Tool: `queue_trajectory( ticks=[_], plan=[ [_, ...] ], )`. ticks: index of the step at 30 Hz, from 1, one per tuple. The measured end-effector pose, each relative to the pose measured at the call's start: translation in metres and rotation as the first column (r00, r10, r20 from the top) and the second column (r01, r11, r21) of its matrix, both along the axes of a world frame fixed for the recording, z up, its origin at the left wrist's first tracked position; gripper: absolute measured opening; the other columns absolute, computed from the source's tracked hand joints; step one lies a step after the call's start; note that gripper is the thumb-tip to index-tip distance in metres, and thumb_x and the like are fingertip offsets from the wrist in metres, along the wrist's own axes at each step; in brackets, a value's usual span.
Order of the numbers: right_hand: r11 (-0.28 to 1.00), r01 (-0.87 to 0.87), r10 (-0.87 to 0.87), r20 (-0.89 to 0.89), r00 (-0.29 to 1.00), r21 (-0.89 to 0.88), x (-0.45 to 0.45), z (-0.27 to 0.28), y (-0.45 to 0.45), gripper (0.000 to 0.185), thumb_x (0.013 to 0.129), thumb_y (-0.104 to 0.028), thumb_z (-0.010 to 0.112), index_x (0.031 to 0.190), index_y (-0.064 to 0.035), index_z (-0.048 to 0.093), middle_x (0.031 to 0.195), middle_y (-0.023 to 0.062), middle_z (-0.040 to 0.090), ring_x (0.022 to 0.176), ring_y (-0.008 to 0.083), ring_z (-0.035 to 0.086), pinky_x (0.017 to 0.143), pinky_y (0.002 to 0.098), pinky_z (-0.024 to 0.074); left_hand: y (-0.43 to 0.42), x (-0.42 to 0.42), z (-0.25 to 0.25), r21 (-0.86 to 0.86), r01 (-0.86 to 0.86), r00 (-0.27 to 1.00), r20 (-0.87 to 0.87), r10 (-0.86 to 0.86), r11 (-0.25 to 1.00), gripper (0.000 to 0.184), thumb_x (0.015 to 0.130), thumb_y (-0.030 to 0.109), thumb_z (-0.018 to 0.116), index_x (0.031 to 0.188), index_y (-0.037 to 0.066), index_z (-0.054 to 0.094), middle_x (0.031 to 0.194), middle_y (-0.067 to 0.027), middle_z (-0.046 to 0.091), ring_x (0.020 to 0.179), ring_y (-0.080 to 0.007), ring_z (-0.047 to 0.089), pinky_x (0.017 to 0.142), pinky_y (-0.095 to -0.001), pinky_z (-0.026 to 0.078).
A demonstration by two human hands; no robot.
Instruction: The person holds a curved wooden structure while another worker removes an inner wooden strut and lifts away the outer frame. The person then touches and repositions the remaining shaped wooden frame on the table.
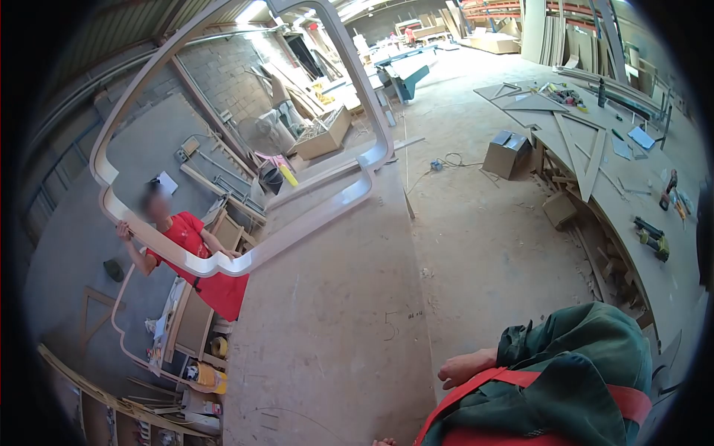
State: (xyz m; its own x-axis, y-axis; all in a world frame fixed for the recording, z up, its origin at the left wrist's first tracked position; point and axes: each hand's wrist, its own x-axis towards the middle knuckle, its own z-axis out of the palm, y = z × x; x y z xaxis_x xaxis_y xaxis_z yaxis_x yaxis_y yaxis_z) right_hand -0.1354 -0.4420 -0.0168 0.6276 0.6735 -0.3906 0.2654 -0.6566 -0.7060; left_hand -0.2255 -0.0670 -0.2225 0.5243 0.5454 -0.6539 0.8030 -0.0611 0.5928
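Note:
My right hand (467,366) comes out of a dark green sleeve at the lower right, in front of my red apron. Its fingers are loosely curled, and no object shows in them. Only some fingertips of my left hand (384,442) show at the bottom edge; the rest is cut off. Nearest to both hands is a broad brown flat surface (327,327) with pencil marks. Across it, a person in red (186,234) holds up a large pale wooden frame (312,219) with rounded, stepped corners, both hands on its lower side. My hands are apart from that frame.
To the right, a long bench (639,178) carries triangular wooden pieces, a cordless drill (669,189), another power tool (652,239) and papers. A cardboard box (507,154) stands beside it. A cable (454,160) lies nearby. Shelves with tools (178,394) are at lower left.

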Motion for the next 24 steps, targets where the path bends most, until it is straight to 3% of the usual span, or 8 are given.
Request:
queue_trajectory(
  ticks=[7,10,24],
  plan=[
    [0.999,-0.035,0.035,0.041,0.999,-0.011,0.001,-0.006,-0.001,0.036,0.091,-0.03,0.055,0.094,0.0062,0.061,0.089,0.0275,0.063,0.086,0.0452,0.059,0.076,0.0512,0.0471,-0.006,0.002,0.026,0.041,0.023,0.997,-0.079,-0.02,0.999,0.047,0.095,0.044,0.037,0.083,0.011,0.068,0.08,-0.0045,0.063,0.073,-0.0205,0.057,0.068,-0.0398,0.045],
    [1.0,-0.015,0.015,0.034,0.999,0.003,-0.001,-0.006,-0.002,0.036,0.091,-0.03,0.056,0.093,0.0062,0.061,0.089,0.0273,0.063,0.086,0.0451,0.059,0.077,0.0511,0.0471,-0.01,0.0,0.043,0.157,0.126,0.991,-0.064,-0.118,0.979,0.051,0.095,0.046,0.036,0.087,0.008,0.068,0.085,-0.0076,0.064,0.08,-0.0214,0.057,0.077,-0.0409,0.044],
    [1.0,-0.004,0.004,0.052,0.999,0.006,-0.001,-0.021,-0.002,0.037,0.091,-0.029,0.056,0.091,0.0067,0.062,0.087,0.0272,0.063,0.085,0.045,0.06,0.076,0.0506,0.0471,-0.016,0.011,0.055,0.135,0.084,0.996,-0.014,-0.083,0.987,0.045,0.094,0.041,0.037,0.09,0.008,0.067,0.083,-0.0077,0.063,0.076,-0.0209,0.057,0.073,-0.0388,0.045]
  ],
)
